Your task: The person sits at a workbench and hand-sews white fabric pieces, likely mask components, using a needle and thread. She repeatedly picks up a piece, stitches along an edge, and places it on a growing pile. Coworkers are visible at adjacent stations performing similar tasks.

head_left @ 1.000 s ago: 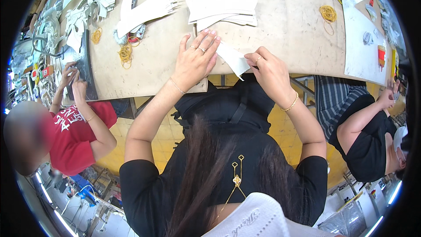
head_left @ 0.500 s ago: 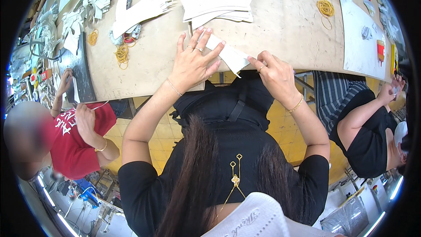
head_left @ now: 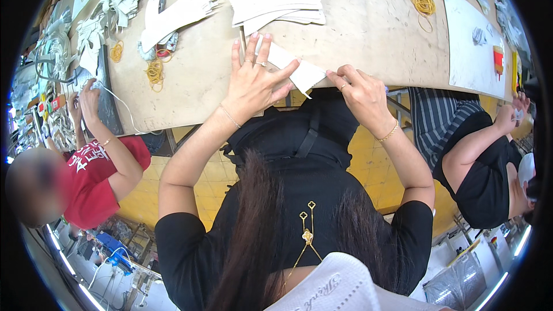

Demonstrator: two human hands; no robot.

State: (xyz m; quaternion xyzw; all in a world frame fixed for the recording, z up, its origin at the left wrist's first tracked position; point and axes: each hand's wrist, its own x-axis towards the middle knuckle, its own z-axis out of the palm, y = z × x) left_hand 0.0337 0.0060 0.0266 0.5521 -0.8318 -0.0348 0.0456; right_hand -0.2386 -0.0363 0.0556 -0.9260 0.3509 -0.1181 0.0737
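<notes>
White piece (head_left: 307,75) lies at table (head_left: 380,29) near edge, 12 o'clock from torso. Long axis: 10 to 4 o'clock; broad, notched end points to 4. Left hand (head_left: 253,78): palm down, fingers spread, grasping nothing. Right hand (head_left: 364,99): curled, fingertips pinching 3 o'clock corner. Advice: press evenly, pull corner lightly.

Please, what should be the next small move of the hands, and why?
Perhaps slide the white piece slightly farther onto the table: its near corner seems to overhang the edge, while the left hand rests on it and the right hand appears to pinch its right corner.
</notes>
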